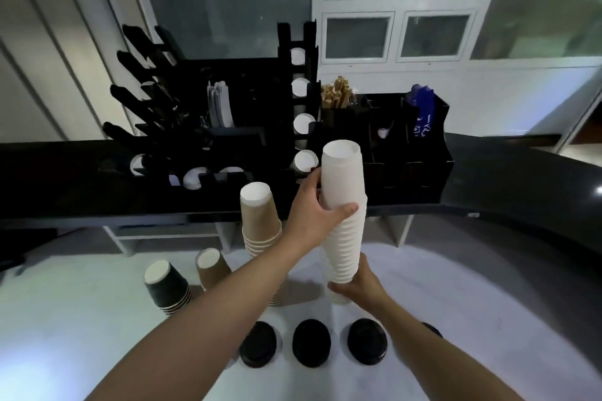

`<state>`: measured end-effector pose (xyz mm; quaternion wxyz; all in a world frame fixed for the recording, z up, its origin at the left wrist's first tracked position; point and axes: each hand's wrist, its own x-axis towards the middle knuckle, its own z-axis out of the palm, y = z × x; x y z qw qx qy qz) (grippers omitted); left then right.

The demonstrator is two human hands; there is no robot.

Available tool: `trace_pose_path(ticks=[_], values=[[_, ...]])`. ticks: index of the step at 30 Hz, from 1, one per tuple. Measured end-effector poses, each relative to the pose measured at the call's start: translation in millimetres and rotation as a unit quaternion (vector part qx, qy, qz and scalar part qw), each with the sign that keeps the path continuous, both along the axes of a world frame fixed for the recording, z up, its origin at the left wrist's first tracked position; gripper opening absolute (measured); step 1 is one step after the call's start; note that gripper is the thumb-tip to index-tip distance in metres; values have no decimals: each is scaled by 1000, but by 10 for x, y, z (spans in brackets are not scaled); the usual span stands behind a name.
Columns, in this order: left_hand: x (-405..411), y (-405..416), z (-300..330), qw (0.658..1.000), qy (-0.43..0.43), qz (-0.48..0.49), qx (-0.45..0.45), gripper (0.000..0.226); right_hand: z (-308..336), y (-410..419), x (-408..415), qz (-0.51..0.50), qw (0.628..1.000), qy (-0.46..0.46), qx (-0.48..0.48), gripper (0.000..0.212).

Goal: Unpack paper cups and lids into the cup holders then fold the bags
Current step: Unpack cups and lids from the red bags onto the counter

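The left hand (317, 215) is wrapped around the upper part of a tall stack of white paper cups (343, 215), thumb across the front and fingers curled behind. The right hand (356, 283) cups the bottom of the same stack, fingers closed under its lowest rims. The stack is upside down, tilted slightly, and held up above the white table (81, 319), in front of a black cup holder (299, 101).

Just left of the stack stands a tall stack of brown paper cups (260, 231), also inverted, on the table. Further left are a short brown stack (211, 267) and a short stack of black cups (166, 283). Near the table's front edge lie three piles of black lids (311, 342) in a row, with the edge of a fourth just showing behind the right forearm.

On the dark counter beyond, the cup holder's vertical column shows white cup bottoms in its openings, and the lower rack (195, 177) to the left holds a few more. A caddy to the right holds wooden stirrers (335, 93).

By the look of it the job is at an early to middle stage: some slots are filled, but four cup stacks and all the lids remain outside the holders. No bags are visible, so the folding cannot be judged.
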<state>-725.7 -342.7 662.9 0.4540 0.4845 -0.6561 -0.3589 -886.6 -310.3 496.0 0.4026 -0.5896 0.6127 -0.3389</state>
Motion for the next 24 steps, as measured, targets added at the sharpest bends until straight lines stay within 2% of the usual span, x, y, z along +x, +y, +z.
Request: trace_pose_path(ticks=[3,7,10,12,17,24], values=[[-122,-120,-195,999,-20,16,27,92,-168,-180,-74,29,999,5,26,100],[-213,-144,-556,997,-44,18,62,90,-330,-345,-162,54,997,4,58,95],[-225,-137,-724,996,-50,23,76,91,-357,-402,-217,89,995,-15,47,95],[-203,-143,-731,995,-60,12,84,90,-396,-434,-261,102,994,-20,40,97],[-153,-177,-744,992,-93,-1,87,86,-503,-452,-294,85,995,-5,49,84],[-170,-206,-820,989,-120,-10,82,91,-548,-460,-294,89,995,-10,50,89]])
